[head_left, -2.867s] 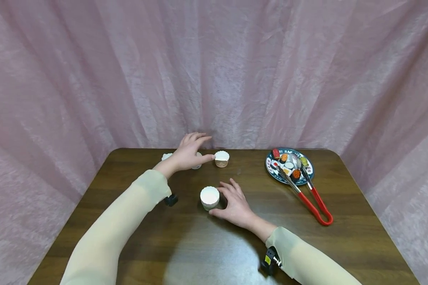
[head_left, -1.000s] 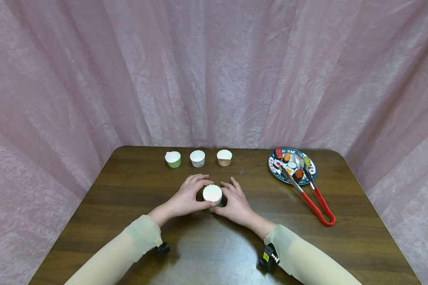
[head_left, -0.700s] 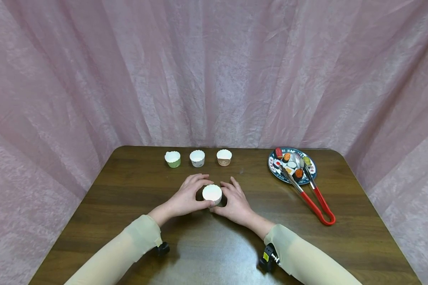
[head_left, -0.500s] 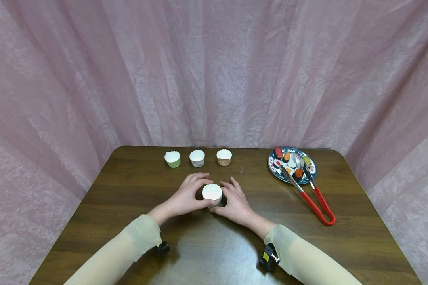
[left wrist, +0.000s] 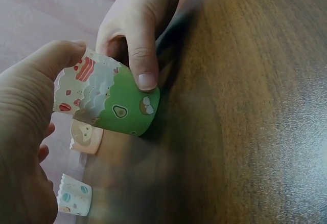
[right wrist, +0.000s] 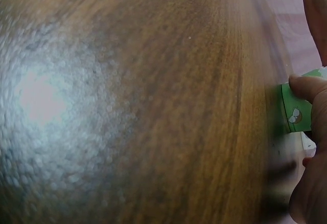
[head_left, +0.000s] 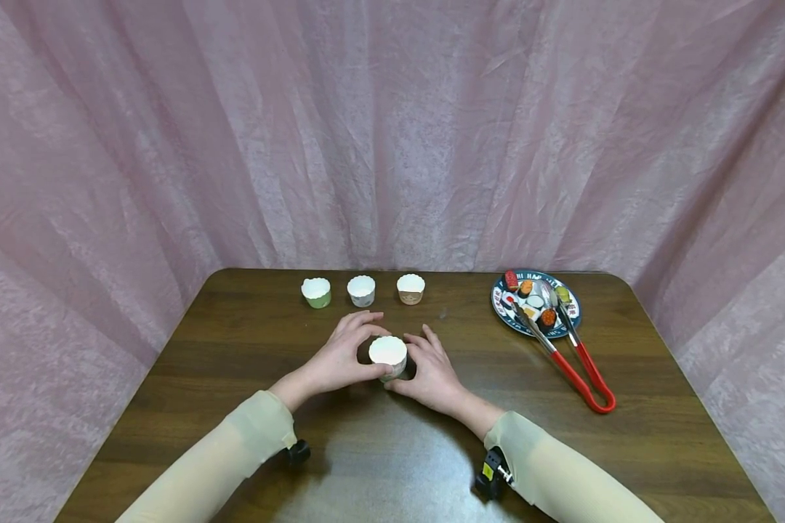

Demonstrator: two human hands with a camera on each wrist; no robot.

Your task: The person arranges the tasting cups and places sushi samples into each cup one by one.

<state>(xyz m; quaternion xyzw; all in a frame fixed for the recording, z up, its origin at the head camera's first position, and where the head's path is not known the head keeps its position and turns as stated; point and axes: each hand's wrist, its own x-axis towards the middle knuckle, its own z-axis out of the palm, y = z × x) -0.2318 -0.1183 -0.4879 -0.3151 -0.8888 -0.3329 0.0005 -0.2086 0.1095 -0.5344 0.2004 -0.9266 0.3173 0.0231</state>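
A stack of nested paper baking cups (head_left: pixel 387 351) stands between both hands near the middle of the table. In the left wrist view its lowest cup, a green cup (left wrist: pixel 120 109) with an avocado print, sits under paler ones. The uppermost is a white cup (left wrist: pixel 64 92) with red cake prints, its scalloped rim raised above the rest. My left hand (head_left: pixel 343 359) pinches this top cup between thumb and fingers. My right hand (head_left: pixel 435 379) holds the green cup low on its side, thumb pressed against it.
Along the back edge stand a green cup (head_left: pixel 317 296), a pale patterned cup (head_left: pixel 361 293) and a brown cup (head_left: pixel 411 292). At back right, red-handled tongs (head_left: pixel 585 378) lean on a round plate (head_left: pixel 499 318) bearing several sushi pieces. A pink curtain (head_left: pixel 392 145) hangs behind the table.
My left hand has come from the back row to the stack and taken hold of its top cup. Over the last half second, hand and cup have risen slightly. My right hand stays put.
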